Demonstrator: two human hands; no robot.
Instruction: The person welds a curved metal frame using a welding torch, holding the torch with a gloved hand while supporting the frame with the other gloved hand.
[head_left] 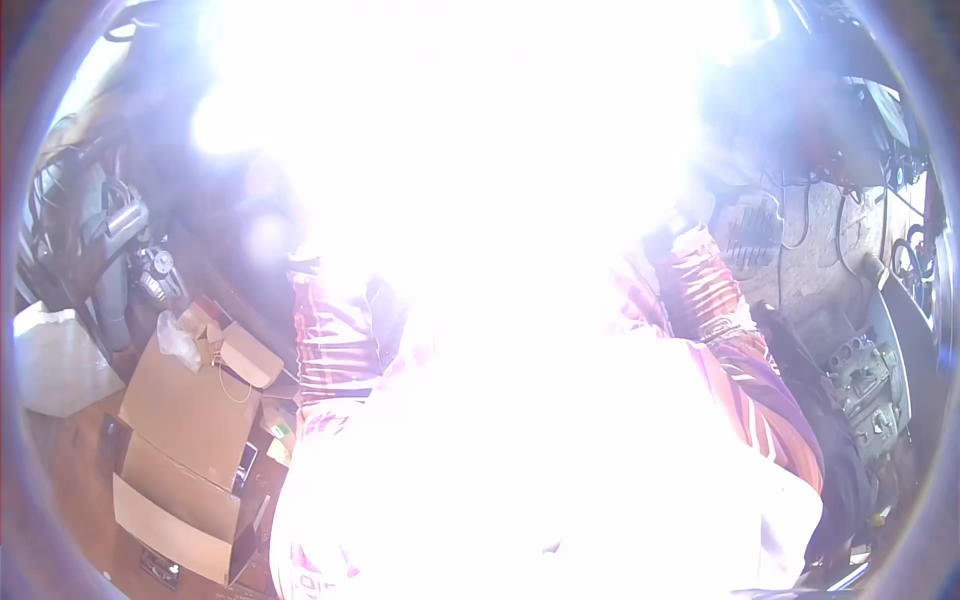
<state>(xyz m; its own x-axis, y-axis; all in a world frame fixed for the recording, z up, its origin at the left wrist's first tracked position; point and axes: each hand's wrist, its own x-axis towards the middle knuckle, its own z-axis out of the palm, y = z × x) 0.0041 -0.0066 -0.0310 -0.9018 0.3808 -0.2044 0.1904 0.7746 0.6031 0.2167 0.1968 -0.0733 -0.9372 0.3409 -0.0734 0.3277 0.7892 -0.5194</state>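
Note:
A dazzling white glare (490,220) fills the middle of the view and swallows both of my hands and whatever is at them. On the left, the gathered sleeve (335,340) of my left arm reaches up into the brightness. My right arm's bunched, reddish sleeve (710,285) does the same on the other side. Neither hand's fingers show, so I cannot make out what they hold or touch. My clothing below is mostly bleached out too.
An open cardboard box (190,410) stands at the left on a brown floor, with a clear plastic bag (178,341) on it. Farther left is a white block-like object (62,360). Cables hang at the right, above a grey metal part with round holes (862,375).

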